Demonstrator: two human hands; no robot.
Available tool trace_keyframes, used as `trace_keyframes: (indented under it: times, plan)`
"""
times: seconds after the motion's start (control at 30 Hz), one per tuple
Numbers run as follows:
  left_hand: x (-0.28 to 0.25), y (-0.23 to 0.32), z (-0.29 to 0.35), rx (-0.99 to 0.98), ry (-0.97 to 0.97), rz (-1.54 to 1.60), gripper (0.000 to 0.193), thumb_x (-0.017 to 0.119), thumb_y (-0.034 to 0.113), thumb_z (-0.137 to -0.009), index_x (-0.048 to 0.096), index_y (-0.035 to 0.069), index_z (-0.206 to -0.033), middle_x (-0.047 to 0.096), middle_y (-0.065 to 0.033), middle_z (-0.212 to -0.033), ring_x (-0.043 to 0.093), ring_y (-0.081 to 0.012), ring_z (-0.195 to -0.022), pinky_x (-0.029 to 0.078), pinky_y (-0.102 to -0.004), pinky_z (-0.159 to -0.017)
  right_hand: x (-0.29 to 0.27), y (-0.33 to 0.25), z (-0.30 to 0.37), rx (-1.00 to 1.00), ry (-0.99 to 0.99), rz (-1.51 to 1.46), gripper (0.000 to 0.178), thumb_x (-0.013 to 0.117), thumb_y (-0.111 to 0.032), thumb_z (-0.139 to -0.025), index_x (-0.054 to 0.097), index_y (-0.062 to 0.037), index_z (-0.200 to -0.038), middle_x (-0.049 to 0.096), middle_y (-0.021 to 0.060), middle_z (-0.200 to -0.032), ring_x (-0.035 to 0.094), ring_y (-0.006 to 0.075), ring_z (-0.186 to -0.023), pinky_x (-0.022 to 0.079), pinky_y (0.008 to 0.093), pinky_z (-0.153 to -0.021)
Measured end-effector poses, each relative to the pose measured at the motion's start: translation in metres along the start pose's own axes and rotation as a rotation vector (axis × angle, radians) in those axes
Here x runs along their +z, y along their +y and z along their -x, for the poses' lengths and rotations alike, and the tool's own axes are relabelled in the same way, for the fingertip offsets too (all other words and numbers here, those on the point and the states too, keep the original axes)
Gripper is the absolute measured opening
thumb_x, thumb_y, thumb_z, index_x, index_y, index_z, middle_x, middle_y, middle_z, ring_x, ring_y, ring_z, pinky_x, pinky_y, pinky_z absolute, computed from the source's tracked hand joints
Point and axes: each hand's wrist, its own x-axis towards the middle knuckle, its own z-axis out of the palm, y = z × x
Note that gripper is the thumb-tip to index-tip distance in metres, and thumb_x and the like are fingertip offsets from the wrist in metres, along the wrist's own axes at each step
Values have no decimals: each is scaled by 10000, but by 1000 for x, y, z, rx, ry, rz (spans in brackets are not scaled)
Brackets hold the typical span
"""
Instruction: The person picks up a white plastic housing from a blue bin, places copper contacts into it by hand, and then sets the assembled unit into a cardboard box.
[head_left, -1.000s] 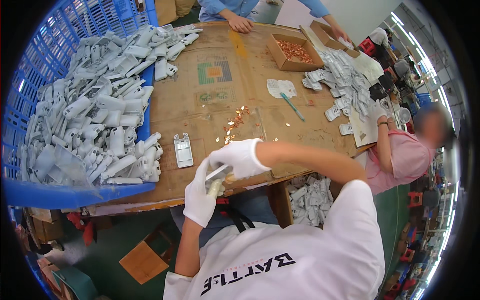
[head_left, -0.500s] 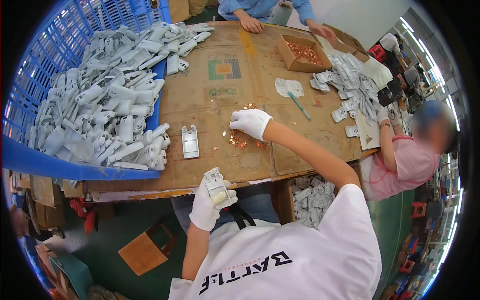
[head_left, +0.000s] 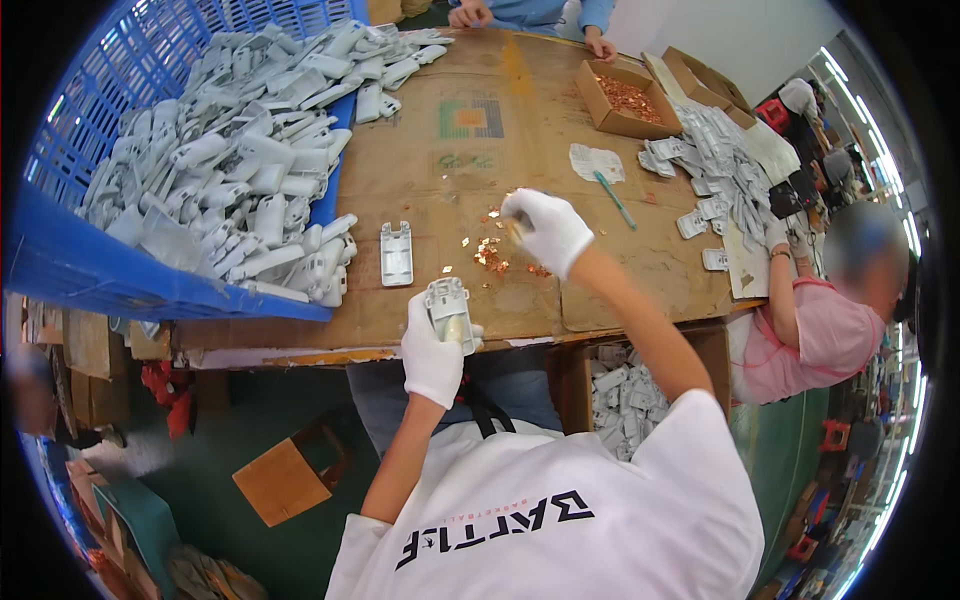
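My left hand point(head_left: 430, 355), in a white glove, is closed around a white plastic casing point(head_left: 447, 296) at the table's near edge. The casing's open inner side faces up. Over the table, my gloved right hand point(head_left: 552, 232) has its fingertips drawn together; whatever is between them is too small to make out. Just left of and below that hand lies a loose scatter of small copper-coloured metal pieces point(head_left: 489, 257). A second white casing point(head_left: 397, 255) rests on the cardboard-covered table point(head_left: 450, 200), hollow side up, beyond my left hand.
A blue crate point(head_left: 180, 290) heaped with white casings point(head_left: 265, 165) stands at the left. To the far right are a carton of copper pieces point(head_left: 628, 98), a teal pen point(head_left: 615, 200) and piled casings point(head_left: 715, 150). Two co-workers sit around the table. A box of casings point(head_left: 625, 395) is below its edge.
My right hand has moved right, off the copper pieces. My left hand has risen slightly to the right with its casing. The far co-worker's hands have shifted, and the whole view has turned a little.
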Motion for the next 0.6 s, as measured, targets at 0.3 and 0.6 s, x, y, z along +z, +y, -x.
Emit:
trace_keyframes:
  times: [0.3, 0.6]
  plan:
    - [12, -6, 19, 203, 210, -419, 402, 672, 29, -811, 502, 65, -1174, 655, -190, -1010, 653, -354, -944, 501, -408, -819, 59, -81, 79, -180, 242, -151, 253, 669, 29, -746, 553, -83, -942, 554, 118, -862, 579, 314, -756, 478, 389, -647]
    - [9, -21, 34, 288, 320, -477, 365, 658, 127, -859, 510, 73, -1188, 646, -203, -1047, 632, -403, -974, 501, -464, -814, 71, -93, 89, -28, 289, -246, 229, 675, 53, -722, 620, -57, -915, 522, 107, -827, 548, 277, -747, 461, 337, -679]
